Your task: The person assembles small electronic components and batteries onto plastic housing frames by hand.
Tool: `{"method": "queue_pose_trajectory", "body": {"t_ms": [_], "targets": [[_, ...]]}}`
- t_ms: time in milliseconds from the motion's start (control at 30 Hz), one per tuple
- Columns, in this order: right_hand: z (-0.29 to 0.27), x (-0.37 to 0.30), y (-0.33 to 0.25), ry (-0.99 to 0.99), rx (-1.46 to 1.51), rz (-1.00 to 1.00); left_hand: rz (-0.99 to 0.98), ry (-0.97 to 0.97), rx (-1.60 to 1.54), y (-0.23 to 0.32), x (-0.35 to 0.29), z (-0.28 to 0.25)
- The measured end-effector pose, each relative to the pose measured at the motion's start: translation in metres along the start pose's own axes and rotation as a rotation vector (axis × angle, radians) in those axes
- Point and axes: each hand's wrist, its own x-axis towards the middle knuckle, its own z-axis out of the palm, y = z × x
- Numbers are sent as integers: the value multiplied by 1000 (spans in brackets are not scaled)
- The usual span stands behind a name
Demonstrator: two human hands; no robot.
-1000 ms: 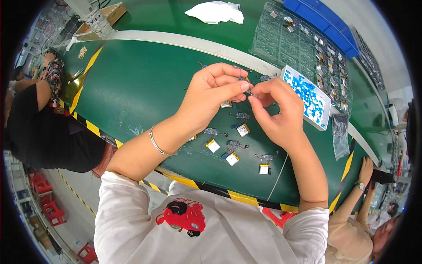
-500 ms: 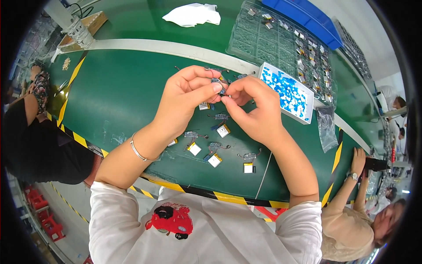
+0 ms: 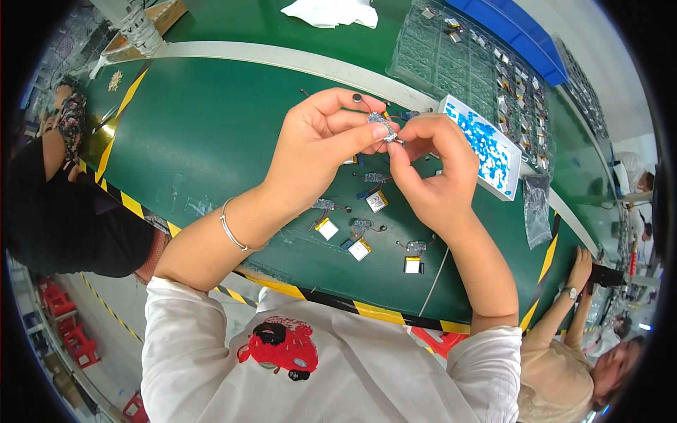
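My left hand [image 3: 317, 141] is closed, its thumb and fingers pinching a small circuit board [image 3: 381, 125] above the bench. A round black part [image 3: 357, 98] on a thin wire stands out over the fingers. At the board's lower end, my right hand [image 3: 441, 162] pinches a small dark part [image 3: 398, 142], which the fingertips partly cover. Below the hands lie several similar boards wired to flat silver battery cells, among them a near cell [image 3: 327, 228], a middle cell [image 3: 359, 249] and a right-hand cell [image 3: 413, 264].
Right of my hands stands a white box [image 3: 513, 185] of small blue and white pieces. Behind it are clear compartment trays [image 3: 430, 60] with more cells and a blue bin [image 3: 518, 35]. A plastic bag [image 3: 537, 211] lies rightward. Co-workers sit at both sides.
The view has shifted, so the bench sits lower right in it. The held board has turned, showing more of its face, and the round black part now shows clear above my left fingers.
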Motion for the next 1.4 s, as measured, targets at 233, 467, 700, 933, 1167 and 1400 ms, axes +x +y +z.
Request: {"method": "queue_pose_trajectory", "body": {"t_ms": [233, 467, 700, 933, 1167, 1400], "targets": [[-1, -4, 5, -19, 66, -10, -84, 25, -71, -3, 0, -6], [-1, -3, 5, -10, 28, 1, -121, 31, -75, -3, 2, -5], [-2, -4, 5, -17, 56, 36, -141, 30, -36, -5, 2, -7], [-1, -4, 5, 0, 44, -7, -157, 5, -31, -4, 1, -7], [-3, 2, 2, 11, 102, -62, -411, -21, -215, 2, 4, -9], [-8, 1, 3, -115, 435, 230, -536, -16, -301, 0, 5, -9]]}}
